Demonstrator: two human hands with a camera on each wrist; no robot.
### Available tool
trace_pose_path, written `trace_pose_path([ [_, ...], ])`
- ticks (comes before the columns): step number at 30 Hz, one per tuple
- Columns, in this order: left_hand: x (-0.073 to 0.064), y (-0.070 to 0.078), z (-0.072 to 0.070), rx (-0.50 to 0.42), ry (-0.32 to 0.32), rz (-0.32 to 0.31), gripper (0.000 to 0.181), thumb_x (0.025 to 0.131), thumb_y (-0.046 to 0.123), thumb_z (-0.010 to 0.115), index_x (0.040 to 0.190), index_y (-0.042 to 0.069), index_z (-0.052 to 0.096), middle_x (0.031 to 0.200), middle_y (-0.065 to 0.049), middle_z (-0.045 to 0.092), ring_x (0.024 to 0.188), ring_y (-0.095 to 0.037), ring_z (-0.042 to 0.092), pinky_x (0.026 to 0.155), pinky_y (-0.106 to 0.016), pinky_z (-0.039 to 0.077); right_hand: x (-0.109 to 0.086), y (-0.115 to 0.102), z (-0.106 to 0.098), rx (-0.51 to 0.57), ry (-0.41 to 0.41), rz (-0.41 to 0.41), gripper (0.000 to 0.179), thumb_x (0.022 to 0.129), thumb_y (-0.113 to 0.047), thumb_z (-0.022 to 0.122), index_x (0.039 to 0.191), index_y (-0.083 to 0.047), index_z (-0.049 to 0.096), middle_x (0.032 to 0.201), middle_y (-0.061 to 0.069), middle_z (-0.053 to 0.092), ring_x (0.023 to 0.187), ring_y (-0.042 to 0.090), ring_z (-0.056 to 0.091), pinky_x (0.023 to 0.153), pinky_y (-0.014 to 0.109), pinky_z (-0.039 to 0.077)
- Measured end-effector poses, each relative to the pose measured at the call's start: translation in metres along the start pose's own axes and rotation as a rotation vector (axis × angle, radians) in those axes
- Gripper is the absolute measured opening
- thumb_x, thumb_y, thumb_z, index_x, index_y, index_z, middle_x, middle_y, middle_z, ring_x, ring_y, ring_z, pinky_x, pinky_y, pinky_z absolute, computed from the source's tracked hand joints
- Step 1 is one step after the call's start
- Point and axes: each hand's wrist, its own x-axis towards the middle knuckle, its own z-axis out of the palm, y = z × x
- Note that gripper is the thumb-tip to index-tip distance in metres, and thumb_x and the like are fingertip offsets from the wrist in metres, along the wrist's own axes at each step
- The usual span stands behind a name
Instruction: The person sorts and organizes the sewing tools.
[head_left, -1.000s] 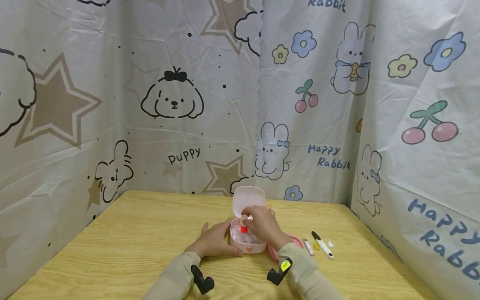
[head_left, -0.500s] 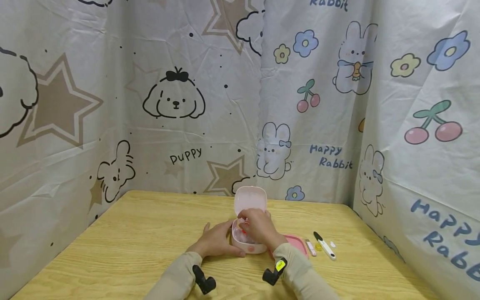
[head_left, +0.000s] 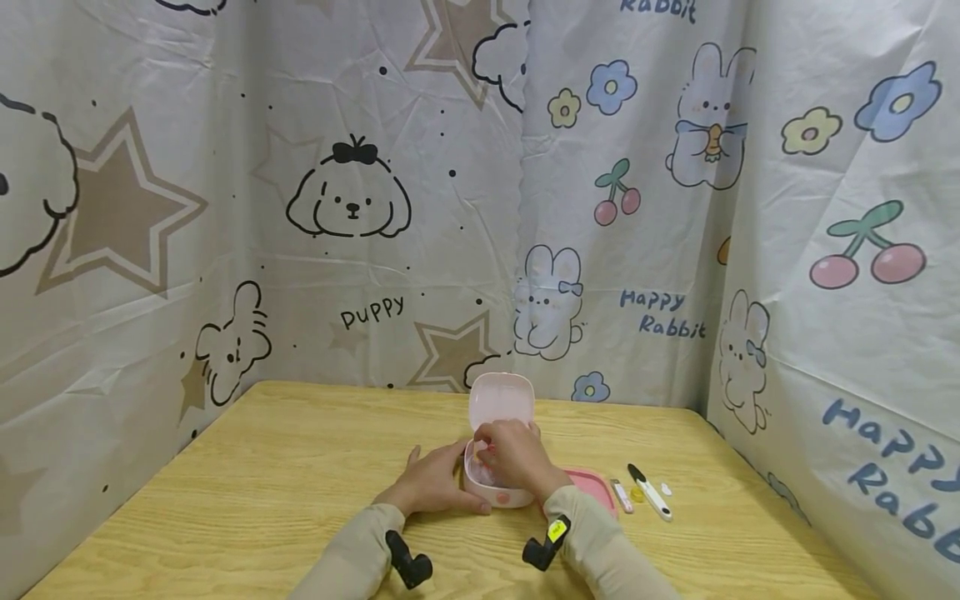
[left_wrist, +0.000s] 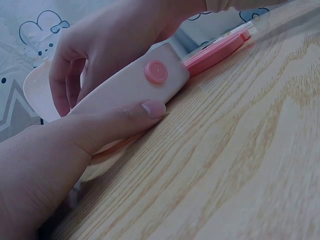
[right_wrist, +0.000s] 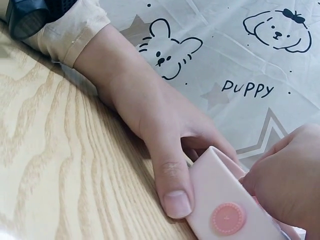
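In the head view, a small pale pink box (head_left: pixel 517 497) with a round pink button on its front stands with its lid (head_left: pixel 501 402) raised. My left hand (head_left: pixel 431 483) grips the box's left side, thumb along the front wall in the left wrist view. My right hand (head_left: pixel 517 454) reaches down into the box with bent fingers. A small red thing (head_left: pixel 492 448) shows at its fingertips, apparently pinched; most of it is hidden. Clear and pinkish contents lie inside the box, too small to make out.
Right of the box lies a pink tray-like lid (head_left: pixel 592 485), partly behind the right wrist. Beside it are a small pink-and-white clipper-like item (head_left: pixel 622 496), a yellow piece (head_left: pixel 637 495), a white tool with a black tip (head_left: pixel 651 493) and a small white piece (head_left: pixel 666 489). Patterned curtains enclose the wooden table.
My right hand has lowered deeper into the box with the red-ended thing, which stood upright in its fingers a second ago. My left hand stays on the box.
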Motion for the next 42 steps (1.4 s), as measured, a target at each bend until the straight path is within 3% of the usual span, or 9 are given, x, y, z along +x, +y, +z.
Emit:
trace_pose_path([
  [19,0.0,-0.001,0.0,0.011,0.002,0.036,0.115,0.068,0.075,0.082,0.16,0.02,0.04,0.151,0.001,0.055,0.139,-0.026,0.049,0.106,-0.083,0.01,-0.001,0.001,0.008,-0.074,-0.015,0.028,0.014,0.086,-0.019,0.083,0.1,-0.021,0.079,0.086,-0.008,0.07,0.092,0.02,0.062,0.093,0.07,0.04],
  [32,0.0,-0.001,0.0,0.008,-0.003,0.025,0.116,0.068,0.075,0.083,0.16,0.019,0.039,0.151,0.0,0.055,0.139,-0.025,0.048,0.108,-0.082,0.008,-0.001,0.002,0.011,-0.085,-0.024,0.035,0.014,0.088,-0.021,0.083,0.101,-0.022,0.08,0.089,-0.007,0.071,0.092,0.021,0.061,0.092,0.065,0.042],
  [42,0.0,-0.002,0.001,-0.001,0.007,0.034,0.116,0.067,0.075,0.082,0.16,0.019,0.041,0.151,0.0,0.055,0.138,-0.027,0.049,0.106,-0.083,0.009,-0.002,0.002,0.012,-0.076,-0.001,0.016,0.014,0.086,-0.019,0.083,0.1,-0.021,0.08,0.089,-0.008,0.07,0.091,0.021,0.061,0.094,0.069,0.04],
])
